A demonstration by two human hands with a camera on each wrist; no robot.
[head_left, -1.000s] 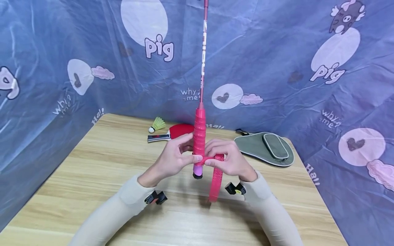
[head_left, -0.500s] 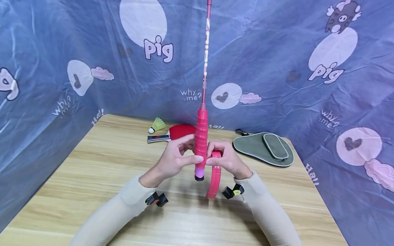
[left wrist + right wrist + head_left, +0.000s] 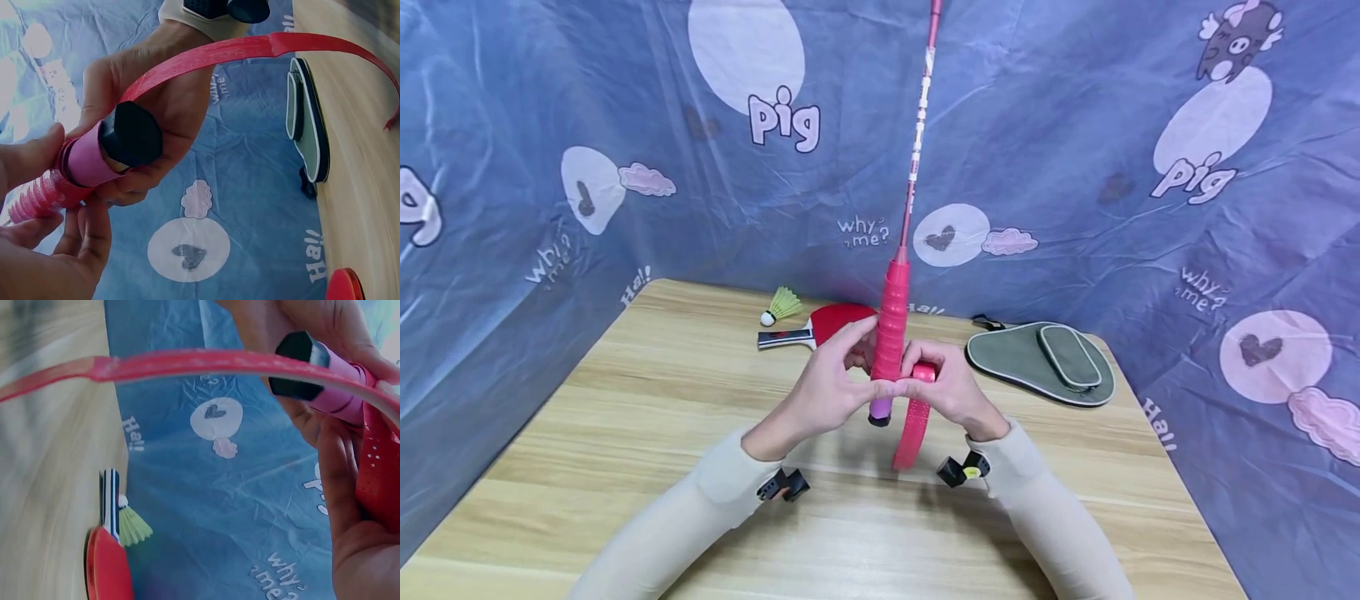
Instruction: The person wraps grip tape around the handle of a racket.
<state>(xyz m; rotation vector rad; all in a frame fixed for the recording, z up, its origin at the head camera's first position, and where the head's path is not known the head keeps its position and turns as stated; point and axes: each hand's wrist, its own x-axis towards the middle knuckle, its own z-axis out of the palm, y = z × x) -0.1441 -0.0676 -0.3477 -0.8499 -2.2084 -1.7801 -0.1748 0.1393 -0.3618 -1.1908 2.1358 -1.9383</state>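
A badminton racket [image 3: 892, 317] stands upright over the table, its shaft leaning slightly right and its head out of view. Red grip tape spirals around the handle. Below the wrap show a purple band [image 3: 87, 159] and a black butt cap [image 3: 132, 134]. My left hand [image 3: 827, 379] holds the handle from the left, thumb in front near the lower edge of the wrap. From the right, my right hand [image 3: 953, 387] pinches the grip tape [image 3: 913, 429] close to the handle. The two thumb tips meet there. The tape's loose, perforated tail hangs down beneath the right hand.
Behind the hands lie a red table tennis bat [image 3: 835, 321] and a yellow shuttlecock [image 3: 782, 306], to the left. A grey-green bat case [image 3: 1015, 358] lies at the back right. Blue printed cloth [image 3: 1037, 125] hangs close behind the wooden table [image 3: 647, 417].
The racket's shaft has tilted to the right at the top. My right fingers have shifted on the tape, and its hanging tail has swung left and up. My left hand keeps its hold.
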